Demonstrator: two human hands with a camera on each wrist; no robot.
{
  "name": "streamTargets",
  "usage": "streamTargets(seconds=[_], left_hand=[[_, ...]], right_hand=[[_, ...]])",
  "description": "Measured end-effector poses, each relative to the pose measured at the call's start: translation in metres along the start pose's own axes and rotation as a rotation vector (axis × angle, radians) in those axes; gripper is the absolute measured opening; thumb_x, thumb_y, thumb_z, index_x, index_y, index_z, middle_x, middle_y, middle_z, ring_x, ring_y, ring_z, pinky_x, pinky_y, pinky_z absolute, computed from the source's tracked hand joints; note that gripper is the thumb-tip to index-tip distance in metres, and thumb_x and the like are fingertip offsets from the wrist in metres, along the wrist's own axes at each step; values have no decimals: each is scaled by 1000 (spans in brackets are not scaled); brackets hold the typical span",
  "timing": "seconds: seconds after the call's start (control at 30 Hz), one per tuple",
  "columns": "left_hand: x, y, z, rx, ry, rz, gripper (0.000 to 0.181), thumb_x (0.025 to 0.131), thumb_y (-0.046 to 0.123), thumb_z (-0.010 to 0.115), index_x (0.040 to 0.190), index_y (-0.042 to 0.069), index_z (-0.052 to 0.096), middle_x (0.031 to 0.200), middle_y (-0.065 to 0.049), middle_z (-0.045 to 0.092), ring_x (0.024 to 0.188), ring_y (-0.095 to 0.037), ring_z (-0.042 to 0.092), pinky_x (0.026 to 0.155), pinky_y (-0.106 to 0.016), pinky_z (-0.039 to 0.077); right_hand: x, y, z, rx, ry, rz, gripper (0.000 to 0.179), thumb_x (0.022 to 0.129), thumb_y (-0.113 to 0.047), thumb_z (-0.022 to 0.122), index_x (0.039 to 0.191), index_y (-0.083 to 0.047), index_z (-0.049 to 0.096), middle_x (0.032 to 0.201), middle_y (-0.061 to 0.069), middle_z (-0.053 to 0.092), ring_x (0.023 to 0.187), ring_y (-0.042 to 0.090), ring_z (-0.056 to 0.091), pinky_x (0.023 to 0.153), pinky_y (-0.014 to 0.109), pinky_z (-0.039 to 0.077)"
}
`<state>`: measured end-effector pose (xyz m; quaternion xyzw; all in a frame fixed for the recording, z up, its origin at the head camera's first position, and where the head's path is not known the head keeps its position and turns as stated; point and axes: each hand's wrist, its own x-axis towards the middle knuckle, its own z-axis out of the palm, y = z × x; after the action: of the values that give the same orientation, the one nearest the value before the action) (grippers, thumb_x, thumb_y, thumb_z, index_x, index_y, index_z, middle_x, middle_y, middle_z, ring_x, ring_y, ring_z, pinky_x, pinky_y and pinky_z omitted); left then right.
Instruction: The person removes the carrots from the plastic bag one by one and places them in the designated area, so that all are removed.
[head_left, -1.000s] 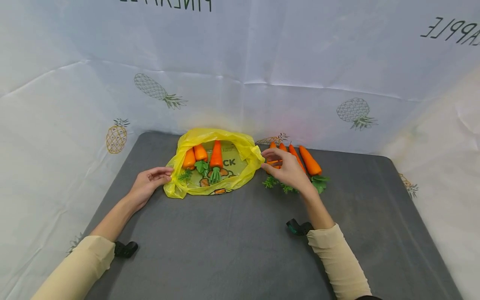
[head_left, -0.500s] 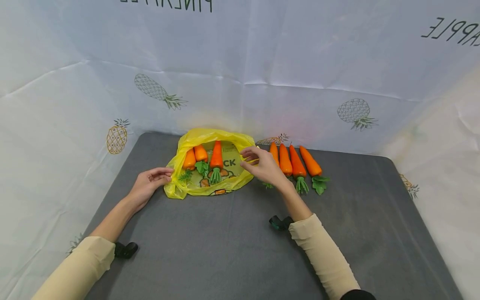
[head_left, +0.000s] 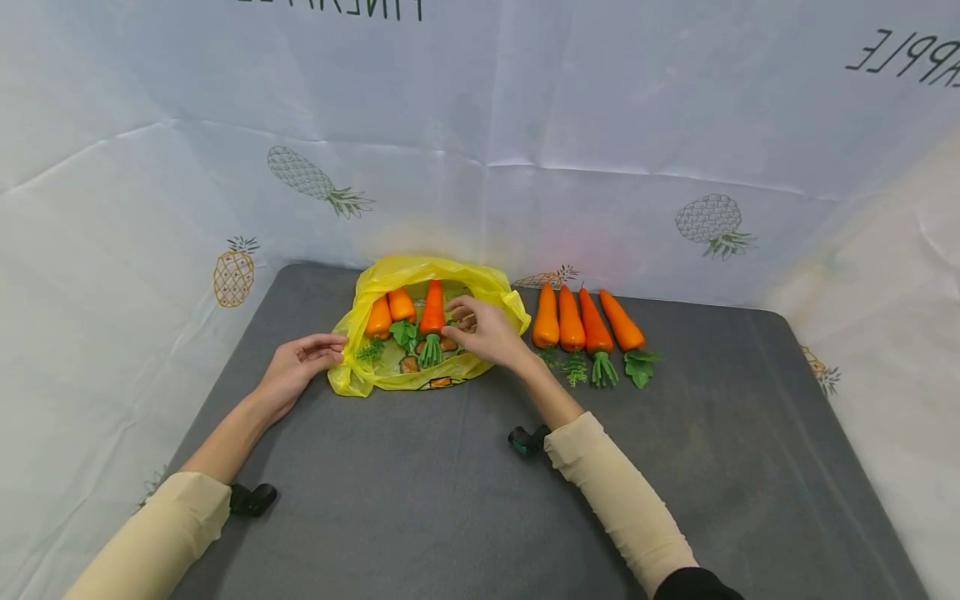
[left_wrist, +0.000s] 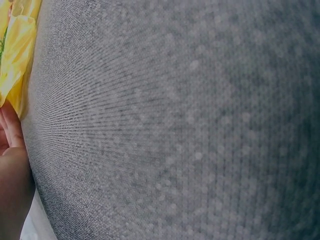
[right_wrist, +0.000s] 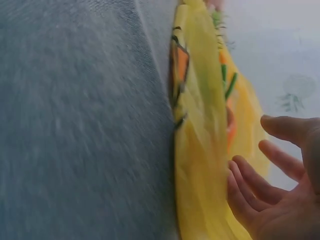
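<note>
A yellow plastic bag (head_left: 510, 304) lies with its mouth spread, showing three orange carrots with green tops inside: two on the left, and a longer carrot (head_left: 432, 310) near the middle. My left hand (head_left: 296, 367) rests at the bag's left rim, fingertips touching the plastic and a gap showing between thumb and fingers. In the left wrist view those fingertips meet the bag (left_wrist: 19, 45). Over the right part of the bag's mouth is my right hand (head_left: 483, 332), its fingertips close beside the longer carrot. The right wrist view shows its fingers (right_wrist: 255, 182) spread and holding nothing.
Several more carrots (head_left: 572, 325) lie in a row on the grey table (head_left: 420, 483), just right of the bag, green tops toward me. A white cloth (head_left: 450, 200) printed with pineapples hangs behind the table and along its sides.
My right hand has moved left from the carrot row, past the bag's right rim, to over the bag's mouth. The row of carrots is now uncovered. My left hand has stayed in place.
</note>
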<state>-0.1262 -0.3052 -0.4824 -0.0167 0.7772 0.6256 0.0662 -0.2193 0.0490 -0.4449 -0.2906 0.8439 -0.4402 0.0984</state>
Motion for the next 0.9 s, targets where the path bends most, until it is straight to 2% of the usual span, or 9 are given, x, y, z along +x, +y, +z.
streamTargets(seconds=[0.17,0.33,0.43,0.57,0.7,0.9], left_hand=[[1,-1,0,-10,-3,6,46,107,17,70,144,-9,61,111,20,75,102,7,70,91,-9,58],[1,-1,0,-6,-3,1,45,107,17,70,144,-8,61,111,20,75,103,6,69,91,-10,58],[1,-2,-1,-6,-5,-1,45,107,17,70,144,-8,61,111,20,75,103,6,69,91,-9,58],[1,-2,-1,-8,-5,-1,46,108,17,70,144,-9,61,111,19,75,103,6,69,91,-9,57],[1,-1,0,-4,-5,-3,46,108,18,70,144,-8,61,111,20,75,103,7,69,91,-9,57],[-1,0,0,-10,-6,-3,46,108,18,70,144,-9,61,111,20,75,102,6,70,91,-9,58]], right_hand=[[9,2,13,-12,-18,3,43,108,-24,70,146,-4,63,138,23,70,118,36,74,100,50,63],[15,1,22,-50,-42,-5,47,108,-26,69,150,-5,60,128,20,72,103,33,70,88,44,59],[18,0,25,-84,-57,-3,49,108,-28,70,151,-7,60,123,16,74,101,30,72,84,38,59],[20,-3,29,-114,-82,17,55,107,-31,72,156,-12,57,126,14,74,98,26,74,77,30,58],[21,-4,30,-99,-108,27,58,105,-28,74,158,-14,56,124,15,73,82,20,66,66,25,49],[20,-4,30,-66,-118,27,57,104,-21,73,158,-14,57,119,15,72,73,13,58,63,23,44]])
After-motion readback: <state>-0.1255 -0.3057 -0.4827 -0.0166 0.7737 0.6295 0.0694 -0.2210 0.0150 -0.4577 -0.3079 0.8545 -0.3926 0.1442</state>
